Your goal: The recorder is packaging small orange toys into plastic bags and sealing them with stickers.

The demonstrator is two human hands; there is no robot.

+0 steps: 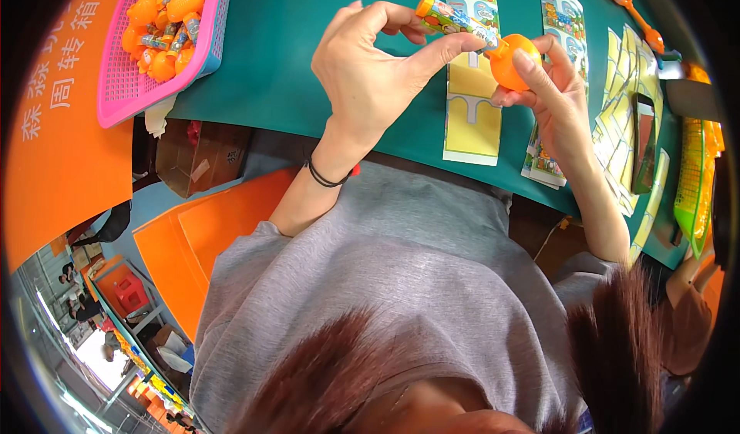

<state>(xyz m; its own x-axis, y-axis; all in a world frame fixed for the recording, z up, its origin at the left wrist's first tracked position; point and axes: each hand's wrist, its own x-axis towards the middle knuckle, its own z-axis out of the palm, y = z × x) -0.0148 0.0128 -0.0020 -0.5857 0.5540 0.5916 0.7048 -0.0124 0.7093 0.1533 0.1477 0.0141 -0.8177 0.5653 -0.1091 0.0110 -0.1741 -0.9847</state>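
Orange ball (pixel 507 58), pinched in the right hand's (pixel 561 99) grip, could slip toward the worktop's (pixel 297 72) near edge if the left hand (pixel 366 79), pinching the patterned tube (pixel 455 19), pushes askew.

The bulb-shaped toy part (pixel 512 67) is smooth, glossy plastic; label strip (pixel 472 139), paper; desk (pixel 277 56), smooth; T-shirt (pixel 432 280), matt cloth.

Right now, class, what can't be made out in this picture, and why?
All in the head view:
Far end of the pink basket: cut off by the upper edge.
Part of the round orange piece: covered by the right hand.
Background people, lower left: too small.
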